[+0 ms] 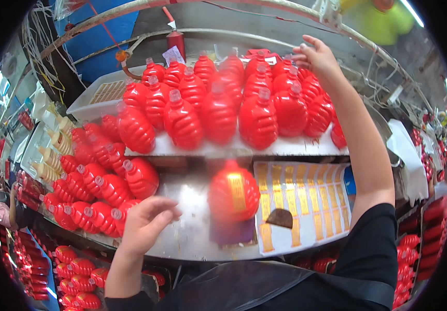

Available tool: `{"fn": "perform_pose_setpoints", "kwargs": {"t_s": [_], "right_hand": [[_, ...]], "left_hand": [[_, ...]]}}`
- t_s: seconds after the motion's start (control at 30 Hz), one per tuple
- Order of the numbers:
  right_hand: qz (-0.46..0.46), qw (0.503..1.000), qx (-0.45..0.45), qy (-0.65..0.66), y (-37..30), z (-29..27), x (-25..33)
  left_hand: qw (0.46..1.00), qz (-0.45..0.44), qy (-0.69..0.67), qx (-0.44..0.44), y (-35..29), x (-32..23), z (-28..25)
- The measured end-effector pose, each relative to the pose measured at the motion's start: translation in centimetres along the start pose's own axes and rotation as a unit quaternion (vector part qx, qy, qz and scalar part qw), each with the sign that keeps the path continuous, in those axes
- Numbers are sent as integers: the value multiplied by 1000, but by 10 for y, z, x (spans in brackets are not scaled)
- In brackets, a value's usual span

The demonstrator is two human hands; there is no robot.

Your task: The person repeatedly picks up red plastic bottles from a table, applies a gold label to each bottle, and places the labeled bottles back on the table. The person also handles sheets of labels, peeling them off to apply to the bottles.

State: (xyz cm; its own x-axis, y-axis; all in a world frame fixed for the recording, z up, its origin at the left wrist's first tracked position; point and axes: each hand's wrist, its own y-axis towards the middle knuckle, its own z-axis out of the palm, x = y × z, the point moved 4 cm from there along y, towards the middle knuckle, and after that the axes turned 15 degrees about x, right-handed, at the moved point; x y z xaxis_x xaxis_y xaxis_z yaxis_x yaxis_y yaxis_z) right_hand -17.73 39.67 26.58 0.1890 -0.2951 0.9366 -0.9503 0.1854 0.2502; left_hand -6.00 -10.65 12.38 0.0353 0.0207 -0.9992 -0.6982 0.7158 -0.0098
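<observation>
A glossy red ribbed bottle (218,199) with a gold label strip (237,192) on its side is on the metal worktop in front of me. Its outline is slightly blurred, and neither hand touches it. To its left is my left hand (150,220), empty, fingers loosely bent and apart, close to red bottles lying on their sides (113,189). My right hand (314,57) reaches to the far right, fingers spread, just above the necks of upright red bottles (292,109); whether a fingertip touches one I cannot tell. Right of the labelled bottle lies a sheet of gold stickers (309,228).
A raised white shelf (182,149) carries several rows of upright red bottles. A dark brown flat piece (279,218) rests on the sticker sheet. Behind stand a clear plastic tub (86,103) and a red canister (176,45). A metal tube (223,32) crosses the back.
</observation>
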Motion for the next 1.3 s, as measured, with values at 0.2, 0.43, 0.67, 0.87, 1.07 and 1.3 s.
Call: {"fn": "perform_pose_setpoints", "kwargs": {"t_s": [0.2,0.43,0.67,0.87,1.07,1.3], "right_hand": [[-65,977,83,-183,-168,41,1],[148,829,260,-472,-310,123,-118],[161,843,206,-470,-360,128,-139],[164,881,159,-415,-351,120,-164],[276,926,167,-197,-340,107,-167],[38,999,-1,13,-307,144,-115]], "left_hand": [[992,103,57,34,20,10,48],[990,93,-4,-105,29,74,60],[975,103,142,-134,58,112,79],[975,113,137,-135,69,112,81],[984,99,78,-124,68,111,79],[991,91,13,-94,69,113,85]]}}
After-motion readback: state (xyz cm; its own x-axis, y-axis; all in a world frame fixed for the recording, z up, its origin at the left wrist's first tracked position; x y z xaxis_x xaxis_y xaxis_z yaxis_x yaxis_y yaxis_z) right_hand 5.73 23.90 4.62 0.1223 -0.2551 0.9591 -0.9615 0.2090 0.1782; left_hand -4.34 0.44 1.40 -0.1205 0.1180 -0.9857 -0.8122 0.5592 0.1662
